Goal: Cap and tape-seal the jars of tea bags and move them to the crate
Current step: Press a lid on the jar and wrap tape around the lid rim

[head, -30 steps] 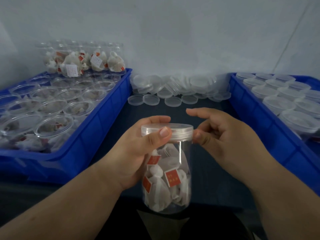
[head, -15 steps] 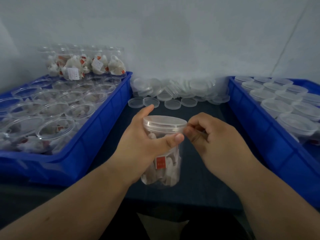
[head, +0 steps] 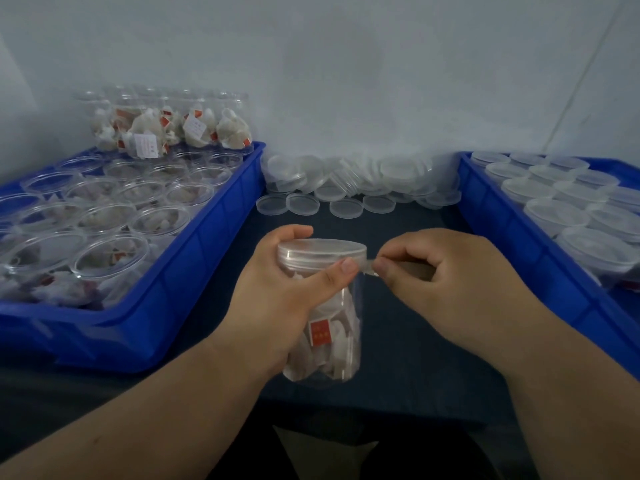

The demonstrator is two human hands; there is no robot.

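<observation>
Jar [head: 334, 344]: capped, full of tea bags, between the two crates.
Left hand [head: 277, 303]: wrapped round the jar, thumb pressing just under the lid [head: 320, 249].
Right hand [head: 446, 271]: fingers curled, pinching a tape strip [head: 367, 269] at the lid's rim.
Left crate [head: 194, 282]: open jars [head: 107, 258].
Right crate [head: 512, 258]: capped jars [head: 554, 216].

— What carries it all?
— A dark blue table [head: 408, 341]. It runs under both hands and back to the wall.
— And directly on it?
— The left crate [head: 194, 271], blue, sits just outside the left hand [head: 277, 299], with its near corner beside that forearm. The right crate [head: 512, 244], also blue, stands outside the right hand [head: 450, 271].
— Between the two?
— Beyond both hands' knuckles a row of clear lids [head: 346, 207] lies flat on the table. Behind the row, a heap of lids [head: 363, 174] rests against the wall.
</observation>
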